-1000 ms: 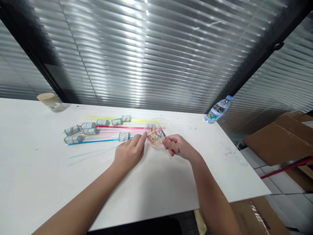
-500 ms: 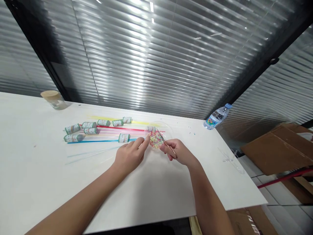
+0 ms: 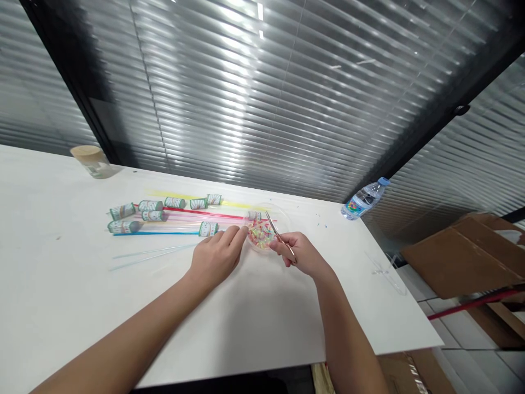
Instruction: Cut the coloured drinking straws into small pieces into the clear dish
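Note:
My right hand (image 3: pixel 301 254) is closed on a small pair of scissors (image 3: pixel 275 232) whose blades point up over a clear round dish (image 3: pixel 283 220) of short coloured straw pieces. My left hand (image 3: pixel 218 256) rests on the white table (image 3: pixel 266 312) just left of the dish, fingers pinched at a thin straw end near the rim; what they grip is too small to name. Long coloured straws (image 3: pixel 164 232) in blue, red, pink and yellow lie to the left, with several small banded paper rolls (image 3: pixel 123 210) on them.
A lidded jar (image 3: pixel 91 161) stands at the table's back left. A water bottle (image 3: pixel 364 199) lies at the back right edge. Clear plastic pieces (image 3: pixel 383 268) lie near the right edge. Cardboard boxes (image 3: pixel 463 257) sit on the floor to the right.
Both hands stay at the dish. My left fingers have drawn in closer to the dish rim, and the view has tilted slightly.

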Tool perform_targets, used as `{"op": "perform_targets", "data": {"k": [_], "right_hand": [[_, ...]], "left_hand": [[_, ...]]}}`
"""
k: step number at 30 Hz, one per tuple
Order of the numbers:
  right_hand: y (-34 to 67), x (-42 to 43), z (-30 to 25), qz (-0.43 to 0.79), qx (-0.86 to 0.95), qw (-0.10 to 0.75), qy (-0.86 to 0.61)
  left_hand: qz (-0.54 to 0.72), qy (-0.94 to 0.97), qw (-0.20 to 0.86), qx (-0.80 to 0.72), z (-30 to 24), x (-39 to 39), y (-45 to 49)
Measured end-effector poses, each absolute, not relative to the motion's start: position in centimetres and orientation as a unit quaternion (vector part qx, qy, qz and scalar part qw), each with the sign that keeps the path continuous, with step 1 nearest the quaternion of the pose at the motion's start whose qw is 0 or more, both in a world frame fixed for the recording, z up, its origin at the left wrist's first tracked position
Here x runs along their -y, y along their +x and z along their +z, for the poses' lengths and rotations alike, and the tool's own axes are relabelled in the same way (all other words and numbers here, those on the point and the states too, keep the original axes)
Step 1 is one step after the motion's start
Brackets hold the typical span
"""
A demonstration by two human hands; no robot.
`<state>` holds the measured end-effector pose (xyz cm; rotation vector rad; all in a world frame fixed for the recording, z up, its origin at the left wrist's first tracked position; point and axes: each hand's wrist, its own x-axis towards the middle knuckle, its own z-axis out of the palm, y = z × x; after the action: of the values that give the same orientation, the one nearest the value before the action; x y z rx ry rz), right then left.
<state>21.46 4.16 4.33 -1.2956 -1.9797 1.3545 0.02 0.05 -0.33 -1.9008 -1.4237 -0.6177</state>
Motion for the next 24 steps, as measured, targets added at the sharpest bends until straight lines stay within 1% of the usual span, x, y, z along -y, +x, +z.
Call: {"op": "perform_targets", "data": {"k": [5, 9, 12, 17, 24], "right_hand": [[21.44, -4.16, 4.24, 0.483, 0.713, 0.209, -0.464], [21.48, -4.32, 4.06, 0.476, 0.714, 0.238, -0.455], [21.68, -4.41, 3.97, 0.499, 0.708, 0.253, -0.432], [21.8, -4.31, 4.05, 0.526, 0.705, 0.237, -0.412], [21.81, -4.28, 4.2, 0.533, 0.717, 0.217, -0.393]], "left_hand": [[-0.231, -0.731, 0.331, 0.55, -0.4, 0.04, -0.08], [-0.223, -0.733, 0.312, 0.561, -0.56, -0.01, -0.11], [-0.221, -0.741, 0.287, 0.566, -0.81, -0.12, -0.19], [-0.226, -0.744, 0.251, 0.576, -1.15, -0.23, -0.26], [-0.237, -0.747, 0.287, 0.551, -0.87, -0.1, -0.14]]}}
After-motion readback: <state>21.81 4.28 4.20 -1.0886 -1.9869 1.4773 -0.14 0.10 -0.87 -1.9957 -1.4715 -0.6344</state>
